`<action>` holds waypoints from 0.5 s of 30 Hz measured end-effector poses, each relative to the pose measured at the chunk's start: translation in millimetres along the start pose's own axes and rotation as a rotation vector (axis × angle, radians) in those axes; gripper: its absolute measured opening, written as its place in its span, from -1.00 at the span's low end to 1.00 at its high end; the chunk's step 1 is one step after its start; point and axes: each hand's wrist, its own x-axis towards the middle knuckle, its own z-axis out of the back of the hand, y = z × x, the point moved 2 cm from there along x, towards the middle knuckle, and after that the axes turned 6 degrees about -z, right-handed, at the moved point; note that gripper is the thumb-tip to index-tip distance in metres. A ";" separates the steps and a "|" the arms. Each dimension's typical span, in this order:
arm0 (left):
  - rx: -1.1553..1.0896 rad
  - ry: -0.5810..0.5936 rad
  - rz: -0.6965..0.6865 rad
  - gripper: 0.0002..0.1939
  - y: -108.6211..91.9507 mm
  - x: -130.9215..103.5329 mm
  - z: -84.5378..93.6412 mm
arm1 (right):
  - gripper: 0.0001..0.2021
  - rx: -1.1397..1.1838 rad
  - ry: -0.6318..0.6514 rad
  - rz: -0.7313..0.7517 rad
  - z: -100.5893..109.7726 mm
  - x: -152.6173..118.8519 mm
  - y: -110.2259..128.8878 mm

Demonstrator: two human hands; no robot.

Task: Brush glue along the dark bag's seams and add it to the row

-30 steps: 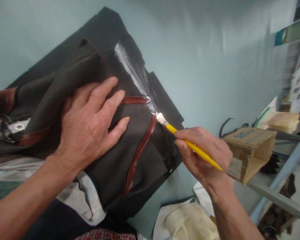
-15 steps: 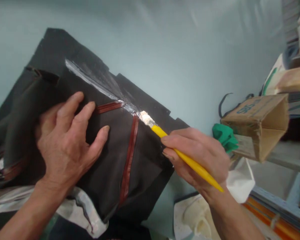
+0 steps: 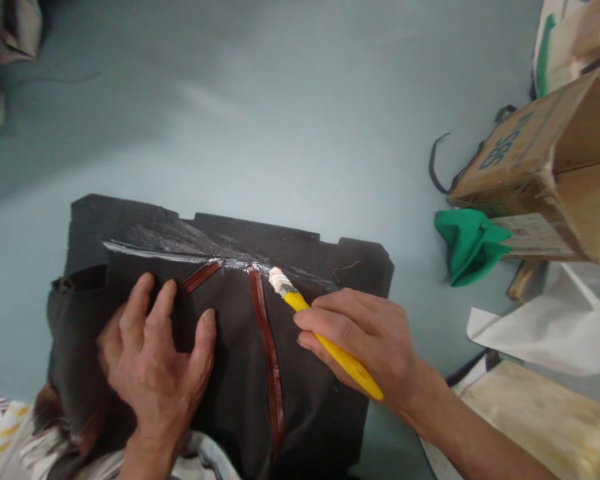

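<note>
Left hand (image 3: 155,360) pressed flat, fingers spread, on dark fabric piece (image 3: 240,373) near board's front edge. Right hand (image 3: 370,343) pinched around yellow brush (image 3: 325,340), white-loaded tip at fabric's far edge, over black board (image 3: 130,223). Beyond, right: green cloth (image 3: 467,243), cardboard box (image 3: 530,170).

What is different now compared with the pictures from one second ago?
The view has swung, so the black board now lies level. The brush tip moved slightly along the white streak, past the brown strips. The right hand still grips it; the left hand still presses the dark fabric.
</note>
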 end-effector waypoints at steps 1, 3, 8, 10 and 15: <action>0.005 0.008 -0.003 -0.09 0.1 0.4 0.3 | -0.93 0.005 -0.006 -0.026 -0.8 -1.7 0.2; 0.016 0.016 -0.009 -0.08 0.2 1.1 0.9 | -0.95 0.011 -0.014 -0.078 1.0 -7.4 -0.1; 0.025 0.035 0.001 -0.10 2.1 0.8 0.2 | -0.93 0.061 -0.010 -0.227 17.4 -25.1 -2.3; 0.027 0.048 0.011 -0.08 2.9 0.3 -0.4 | -0.92 0.086 -0.010 -0.269 20.5 -27.8 -2.7; 0.014 0.069 0.042 -0.07 -0.8 2.4 1.5 | -0.92 0.141 -0.081 -0.343 15.8 -26.0 -3.4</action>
